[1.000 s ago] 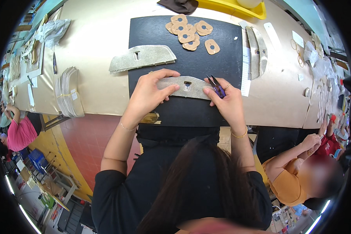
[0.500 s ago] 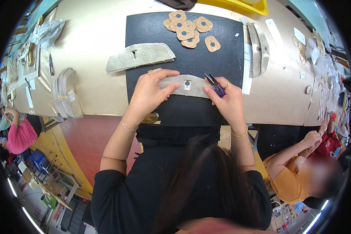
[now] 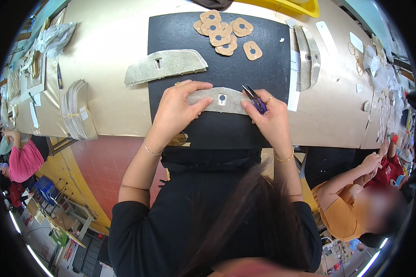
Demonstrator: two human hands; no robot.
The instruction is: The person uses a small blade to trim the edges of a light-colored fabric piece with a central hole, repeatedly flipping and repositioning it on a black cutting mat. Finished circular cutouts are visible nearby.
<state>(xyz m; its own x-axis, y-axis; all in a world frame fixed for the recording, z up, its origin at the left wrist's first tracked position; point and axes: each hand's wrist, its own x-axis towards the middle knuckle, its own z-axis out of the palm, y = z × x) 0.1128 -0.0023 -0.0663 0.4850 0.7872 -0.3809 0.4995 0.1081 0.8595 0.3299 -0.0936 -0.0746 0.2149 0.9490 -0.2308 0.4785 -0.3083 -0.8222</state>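
Note:
A curved, grey-beige piece of leather or fabric [image 3: 235, 105] lies over the black mat [image 3: 210, 129], with a small window in its middle showing a dark keyhole shape. My left hand [image 3: 178, 104] pinches its left end, thumb on top. At the other end, my right hand [image 3: 270, 111] presses the piece between thumb and fingers. That hand also keeps a pair of thread snips [image 3: 255, 100] with purple handles, blades pointing up and away. Beyond my left hand rests a stack of similar curved pieces [image 3: 180, 63], partly on the mat.
Several tan rounded patches with keyhole cutouts [image 3: 219, 38] lie at the mat's far side. Curved pieces [image 3: 302, 57] lie on a paper strip at right. A banded stack [image 3: 77, 111] stands left. A yellow tray [image 3: 305, 8] is at the back. A person in orange [image 3: 339, 210] sits at right.

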